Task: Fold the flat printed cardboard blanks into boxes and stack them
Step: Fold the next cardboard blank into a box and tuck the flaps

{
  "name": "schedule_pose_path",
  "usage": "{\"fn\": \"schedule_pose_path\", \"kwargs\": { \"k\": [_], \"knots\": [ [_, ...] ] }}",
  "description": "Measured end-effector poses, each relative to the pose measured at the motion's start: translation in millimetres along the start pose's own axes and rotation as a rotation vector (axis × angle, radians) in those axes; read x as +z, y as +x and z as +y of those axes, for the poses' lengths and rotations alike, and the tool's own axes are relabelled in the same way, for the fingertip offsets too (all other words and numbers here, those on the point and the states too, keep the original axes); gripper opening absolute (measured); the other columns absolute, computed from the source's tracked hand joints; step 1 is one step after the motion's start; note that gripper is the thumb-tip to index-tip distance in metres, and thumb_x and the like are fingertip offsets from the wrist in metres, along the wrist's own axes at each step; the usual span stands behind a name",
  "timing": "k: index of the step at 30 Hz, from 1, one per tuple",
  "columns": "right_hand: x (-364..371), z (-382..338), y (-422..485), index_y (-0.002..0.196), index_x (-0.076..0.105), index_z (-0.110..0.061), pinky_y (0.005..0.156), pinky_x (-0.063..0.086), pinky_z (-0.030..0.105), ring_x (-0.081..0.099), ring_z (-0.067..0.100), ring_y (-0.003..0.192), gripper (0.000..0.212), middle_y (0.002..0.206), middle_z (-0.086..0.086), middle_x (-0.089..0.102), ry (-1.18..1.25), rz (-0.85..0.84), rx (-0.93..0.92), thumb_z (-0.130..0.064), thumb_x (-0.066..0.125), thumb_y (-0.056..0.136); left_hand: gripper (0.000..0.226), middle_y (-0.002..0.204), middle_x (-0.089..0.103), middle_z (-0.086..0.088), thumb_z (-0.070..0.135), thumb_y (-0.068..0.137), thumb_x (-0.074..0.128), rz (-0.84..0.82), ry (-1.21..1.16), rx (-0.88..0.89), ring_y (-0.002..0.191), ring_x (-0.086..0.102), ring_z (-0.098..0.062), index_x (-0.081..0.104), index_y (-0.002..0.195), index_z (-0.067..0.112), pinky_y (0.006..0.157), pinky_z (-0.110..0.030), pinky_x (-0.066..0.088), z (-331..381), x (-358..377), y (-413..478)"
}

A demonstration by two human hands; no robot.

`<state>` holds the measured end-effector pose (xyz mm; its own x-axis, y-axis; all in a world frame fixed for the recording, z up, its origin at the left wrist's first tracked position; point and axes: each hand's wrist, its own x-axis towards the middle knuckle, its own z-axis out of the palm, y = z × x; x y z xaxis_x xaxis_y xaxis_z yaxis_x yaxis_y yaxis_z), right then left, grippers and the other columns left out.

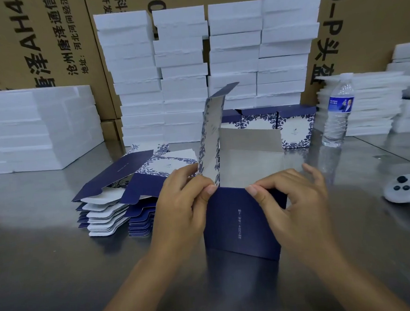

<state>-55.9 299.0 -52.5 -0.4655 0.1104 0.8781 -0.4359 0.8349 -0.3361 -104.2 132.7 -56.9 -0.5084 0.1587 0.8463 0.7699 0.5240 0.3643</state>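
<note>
Box (243, 225) stands between left hand (180, 205) and right hand (297, 202), each grip pinching its rim.

A half-folded box (242, 223) is held between the fingers of the left hand (180, 205) and right hand (296, 198). Flat blanks (119, 197) are piled just left of the left fingers. Folded boxes (296, 127) are lined up beyond the fingers; a bottle (339, 112) is set farther right.

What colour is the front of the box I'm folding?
The box front is dark navy with small pale lettering, in the head view.
</note>
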Motion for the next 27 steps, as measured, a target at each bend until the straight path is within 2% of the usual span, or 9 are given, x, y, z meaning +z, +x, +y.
{"fn": "schedule_pose_path", "kwargs": {
  "k": [4,7,10,12,15,21,23,25,27],
  "knots": [
    [-3,6,2,0.071,0.068,-0.024,0.112,0.008,0.030,0.057,0.003,0.095,0.025,0.079,-0.023,0.059,-0.006,-0.020,-0.003,-0.043,0.055,0.082,0.034,0.091,0.047,0.007,0.027,0.094,0.042,-0.007,-0.003,-0.019,0.082,0.048,-0.017,0.063,0.079,0.005,0.073,-0.027,0.034,-3,-1,-1],
    [-7,12,1,0.070,0.064,-0.020,0.112,0.013,0.038,0.058,0.006,0.093,0.027,0.080,-0.016,0.063,0.002,-0.022,-0.013,-0.041,0.053,0.083,0.030,0.090,0.050,0.005,0.025,0.096,0.043,-0.026,-0.022,-0.047,0.083,0.052,-0.022,0.064,0.082,0.007,0.073,-0.029,0.038,-2,-2,-3],
    [-7,13,-1,0.065,0.059,-0.013,0.110,0.015,0.030,0.054,0.009,0.082,0.032,0.070,-0.006,0.062,0.000,-0.013,-0.010,-0.036,0.051,0.085,0.031,0.091,0.065,-0.007,0.014,0.094,0.041,0.021,0.125,0.093,0.096,0.055,-0.021,0.068,0.085,0.002,0.083,-0.037,0.045,-3,-3,-4],
    [-7,12,-1,0.063,0.058,-0.012,0.109,0.014,0.022,0.052,0.010,0.078,0.034,0.067,-0.004,0.060,0.014,-0.008,0.006,-0.037,0.050,0.085,0.031,0.088,0.069,-0.010,0.010,0.092,0.041,0.076,0.244,0.210,0.095,0.053,-0.018,0.069,0.082,0.000,0.086,-0.044,0.049,-8,-3,-4],
    [-8,12,-1,0.062,0.059,-0.012,0.109,0.014,0.020,0.053,0.010,0.078,0.034,0.068,-0.004,0.060,0.049,-0.014,0.022,-0.038,0.052,0.083,0.027,0.087,0.068,-0.015,0.007,0.090,0.044,0.097,0.307,0.218,0.091,0.050,-0.022,0.067,0.077,-0.001,0.085,-0.050,0.050,-12,-1,-2],
    [-11,19,-1,0.065,0.065,-0.016,0.109,0.020,0.049,0.057,0.003,0.090,0.031,0.073,-0.014,0.063,-0.002,0.045,-0.106,-0.034,0.053,0.087,0.015,0.085,0.062,-0.014,-0.010,0.082,0.052,0.073,0.286,0.143,0.088,0.043,-0.020,0.062,0.075,-0.001,0.082,-0.048,0.046,-13,-1,-3],
    [-10,22,-2,0.065,0.063,-0.016,0.108,0.022,0.050,0.056,0.002,0.088,0.030,0.072,-0.013,0.062,-0.013,0.071,-0.116,-0.029,0.051,0.089,0.016,0.089,0.062,-0.011,-0.003,0.087,0.050,0.061,0.258,0.112,0.090,0.045,-0.020,0.062,0.079,0.001,0.083,-0.045,0.045,-15,-2,-4],
    [-8,22,-4,0.063,0.060,-0.016,0.106,0.023,0.044,0.054,0.003,0.082,0.030,0.067,-0.009,0.060,-0.038,0.097,-0.119,-0.028,0.052,0.089,0.023,0.099,0.061,-0.008,0.014,0.093,0.045,0.054,0.197,0.040,0.092,0.052,-0.024,0.066,0.087,0.006,0.079,-0.039,0.047,-13,-3,-5],
    [-6,19,-6,0.061,0.057,-0.015,0.103,0.025,0.038,0.052,0.006,0.076,0.030,0.065,-0.007,0.058,-0.047,0.118,-0.119,-0.027,0.053,0.088,0.022,0.110,0.059,-0.010,0.022,0.092,0.051,0.064,0.159,-0.007,0.094,0.058,-0.028,0.069,0.097,0.010,0.073,-0.041,0.050,-12,-4,-5]
  ]
}}
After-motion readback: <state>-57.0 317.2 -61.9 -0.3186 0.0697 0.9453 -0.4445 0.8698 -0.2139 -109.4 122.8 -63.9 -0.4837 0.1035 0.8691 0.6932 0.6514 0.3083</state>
